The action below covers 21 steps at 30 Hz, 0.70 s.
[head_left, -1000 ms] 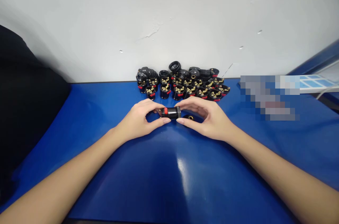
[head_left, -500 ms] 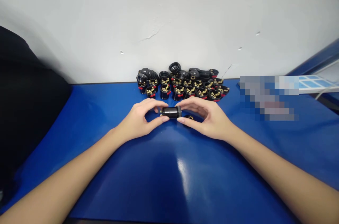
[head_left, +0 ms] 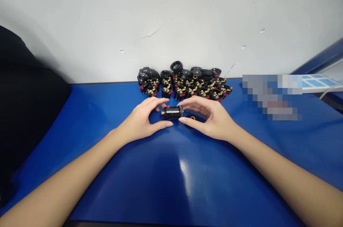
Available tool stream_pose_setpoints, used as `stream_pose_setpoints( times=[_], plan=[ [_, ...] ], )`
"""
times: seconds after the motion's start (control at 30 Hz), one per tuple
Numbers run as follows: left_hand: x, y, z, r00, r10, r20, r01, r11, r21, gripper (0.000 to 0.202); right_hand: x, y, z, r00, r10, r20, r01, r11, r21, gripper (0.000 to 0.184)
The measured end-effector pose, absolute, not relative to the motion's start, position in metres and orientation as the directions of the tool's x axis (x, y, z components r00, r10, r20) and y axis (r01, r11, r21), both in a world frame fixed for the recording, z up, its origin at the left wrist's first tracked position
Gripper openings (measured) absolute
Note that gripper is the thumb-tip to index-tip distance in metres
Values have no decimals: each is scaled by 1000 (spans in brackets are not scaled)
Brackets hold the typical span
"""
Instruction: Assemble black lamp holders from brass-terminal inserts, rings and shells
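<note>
A black cylindrical electrical connector (head_left: 173,112) lies sideways between my two hands, with brass terminals at its left end, a ridged ring at its right end and a small red part at its upper edge. My right hand (head_left: 211,118) grips the ring end between thumb and fingertips. Around the left end, my left hand (head_left: 143,118) is open, its thumb apart from the connector; whether its fingertips touch the far side I cannot tell. Partly behind my right thumb, a small black part with a brass-coloured ring (head_left: 192,117) rests on the blue table (head_left: 150,169).
Several black connector bodies with brass terminals and red parts (head_left: 192,92) stand grouped by the wall. Ribbed black covers (head_left: 151,74) lie behind and among them. A pixelated patch (head_left: 270,98) hides something at right. Dark fabric (head_left: 29,105) fills the left side.
My left thumb and fingers have spread away from the connector, showing its red part and more of its terminals. My right hand keeps its hold on the ring end.
</note>
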State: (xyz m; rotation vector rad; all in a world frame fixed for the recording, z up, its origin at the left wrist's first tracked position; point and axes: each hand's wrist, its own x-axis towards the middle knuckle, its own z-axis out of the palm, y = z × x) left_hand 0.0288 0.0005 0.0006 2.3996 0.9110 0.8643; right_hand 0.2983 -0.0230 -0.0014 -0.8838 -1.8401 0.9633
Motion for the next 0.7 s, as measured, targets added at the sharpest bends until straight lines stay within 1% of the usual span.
stream_pose_setpoints(
  times=[0.03, 0.1, 0.17, 0.2, 0.23, 0.3, 0.33, 0.37, 0.47, 0.5, 0.6, 0.7],
  plan=[
    [29, 1, 0, 595, 702, 391, 444, -692, 569, 50, 298, -23, -1, -384, 852, 356, 187, 450, -873, 34],
    [29, 1, 0, 607, 697, 381, 452, -698, 556, 33, 297, -23, 0, -389, 850, 355, 192, 452, -871, 34],
    [29, 2, 0, 618, 680, 394, 432, -713, 552, 25, 298, -23, 0, -393, 850, 352, 210, 455, -865, 34],
    [29, 2, 0, 619, 672, 406, 420, -720, 553, 25, 298, -23, 0, -393, 850, 351, 218, 457, -863, 34],
    [29, 2, 0, 618, 668, 415, 410, -724, 555, 30, 298, -23, 0, -391, 850, 352, 222, 459, -860, 34],
    [28, 1, 0, 608, 670, 426, 405, -723, 559, 47, 299, -23, 1, -392, 848, 357, 218, 462, -859, 34],
    [28, 1, 1, 598, 680, 425, 415, -716, 561, 51, 299, -23, 1, -392, 847, 359, 213, 463, -860, 34],
    [28, 0, 1, 592, 690, 417, 427, -707, 563, 50, 299, -23, 1, -393, 846, 360, 208, 464, -861, 34],
    [30, -1, 3, 596, 699, 395, 446, -697, 561, 28, 299, -23, 1, -400, 841, 364, 206, 470, -858, 34],
    [30, -1, 3, 605, 693, 392, 442, -701, 559, 24, 299, -23, 1, -404, 838, 366, 211, 475, -855, 34],
    [31, 0, 4, 615, 676, 407, 421, -717, 556, 21, 300, -23, 0, -412, 835, 366, 232, 484, -844, 33],
    [31, 2, 3, 611, 660, 437, 386, -731, 563, 25, 300, -23, -1, -411, 839, 357, 247, 479, -842, 34]
  ],
)
